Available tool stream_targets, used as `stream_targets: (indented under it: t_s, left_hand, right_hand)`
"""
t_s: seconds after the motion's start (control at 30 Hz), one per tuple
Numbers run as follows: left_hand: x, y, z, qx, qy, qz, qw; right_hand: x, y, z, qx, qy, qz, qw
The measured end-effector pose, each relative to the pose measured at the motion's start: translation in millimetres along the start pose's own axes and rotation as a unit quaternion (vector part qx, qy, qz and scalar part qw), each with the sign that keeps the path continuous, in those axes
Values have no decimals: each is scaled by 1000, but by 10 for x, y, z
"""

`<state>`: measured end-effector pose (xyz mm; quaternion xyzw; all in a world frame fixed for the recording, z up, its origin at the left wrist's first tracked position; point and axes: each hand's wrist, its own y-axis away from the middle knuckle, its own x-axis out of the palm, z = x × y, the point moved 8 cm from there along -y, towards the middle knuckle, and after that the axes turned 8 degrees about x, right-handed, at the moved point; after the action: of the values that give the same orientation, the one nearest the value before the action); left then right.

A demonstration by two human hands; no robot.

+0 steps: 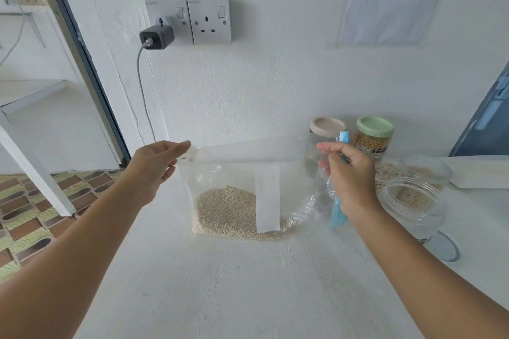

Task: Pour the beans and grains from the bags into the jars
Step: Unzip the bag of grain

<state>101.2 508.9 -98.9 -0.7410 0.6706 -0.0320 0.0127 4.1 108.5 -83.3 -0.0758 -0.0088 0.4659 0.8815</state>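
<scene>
A clear plastic bag [234, 179] with a white label strip stands on the white table [248, 283], pale grain heaped in its bottom. My left hand [157, 168] pinches the bag's top left corner. My right hand [349, 176] pinches the top right corner and also grips a blue clip [338, 212]. An open clear jar [413, 201] with some grain stands right of that hand. Behind it are two more open jars [428, 170] holding grain, partly hidden.
A beige-lidded jar [326, 129] and a green-lidded jar [374, 135] of yellow kernels stand against the wall. A round lid [447, 248] lies on the table at right. Wall sockets with a charger [157, 36] and cable hang above. Tiled floor lies left of the table edge.
</scene>
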Motion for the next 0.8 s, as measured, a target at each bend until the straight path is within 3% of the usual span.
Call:
stream_targets:
  t_s: [0.13, 0.23, 0.4, 0.8]
  left_hand:
    - [51, 74, 94, -20, -10, 55, 998]
    - [29, 110, 96, -15, -12, 39, 999]
    - [97, 134, 3, 1, 81, 36, 996]
    - [127, 149, -40, 32, 18, 74, 997]
  right_hand:
    - [-5, 1, -24, 0, -5, 0, 1000]
    - [-3, 2, -28, -1, -8, 0, 1000]
    - [-16, -19, -3, 0, -23, -8, 1000]
    - [3, 6, -16, -3, -26, 0, 1000]
